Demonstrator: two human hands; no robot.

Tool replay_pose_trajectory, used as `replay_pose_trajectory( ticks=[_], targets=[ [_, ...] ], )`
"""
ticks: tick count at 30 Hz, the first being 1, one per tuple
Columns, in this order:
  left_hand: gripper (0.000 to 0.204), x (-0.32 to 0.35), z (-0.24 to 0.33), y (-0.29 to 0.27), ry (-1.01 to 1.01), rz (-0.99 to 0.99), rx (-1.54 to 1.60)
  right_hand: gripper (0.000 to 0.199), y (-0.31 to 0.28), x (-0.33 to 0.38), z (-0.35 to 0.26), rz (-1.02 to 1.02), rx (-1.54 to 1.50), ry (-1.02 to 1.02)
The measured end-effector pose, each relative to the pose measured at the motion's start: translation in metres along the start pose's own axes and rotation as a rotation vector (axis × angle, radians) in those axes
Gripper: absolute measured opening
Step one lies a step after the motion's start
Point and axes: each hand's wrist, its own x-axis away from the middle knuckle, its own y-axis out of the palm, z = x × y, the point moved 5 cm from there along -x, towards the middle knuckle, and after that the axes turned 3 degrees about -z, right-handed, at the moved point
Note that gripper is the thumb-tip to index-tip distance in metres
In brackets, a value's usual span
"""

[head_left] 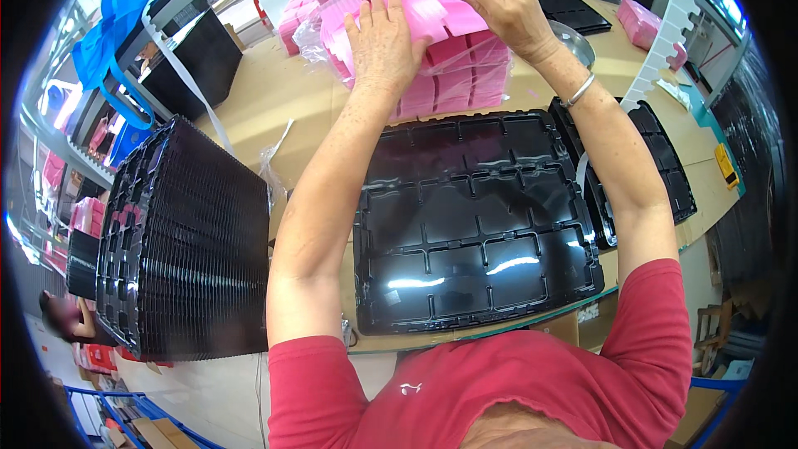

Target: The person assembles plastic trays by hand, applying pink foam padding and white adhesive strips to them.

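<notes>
A bundle of pink foam sheets, partly wrapped in clear plastic, stands at the far side of the table. My left hand lies flat on its top sheets with the fingers spread. At the upper right of the bundle, my right hand has its fingers curled and pinched at the edge of a pink sheet; the fingertips are partly hidden. Between my forearms and nearer to me, a black plastic tray with moulded compartments lies flat on the table.
A tall stack of black trays stands at the left. More black trays lie at the right, near a yellow tool. A round metal dish sits behind my right wrist. A blue bag hangs at the upper left.
</notes>
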Motion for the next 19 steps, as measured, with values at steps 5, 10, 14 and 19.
replay_pose_trajectory(
  ticks=[5,10,14,19],
  targets=[
    [0.035,-0.008,-0.011,-0.026,0.069,0.066,-0.051,0.025,-0.006,0.012,0.007,0.049,-0.003,0.118],
    [0.022,-0.003,-0.004,-0.061,0.125,0.201,0.083,0.047,0.005,0.037,-0.014,-0.041,-0.002,0.211],
    [0.019,0.011,0.004,-0.08,0.159,0.059,0.047,0.037,0.005,0.061,-0.007,-0.085,0.034,0.383],
    [0.028,0.052,0.008,-0.106,0.061,-0.274,0.313,0.026,-0.058,0.073,-0.028,-0.089,-0.063,0.318]
  ],
)
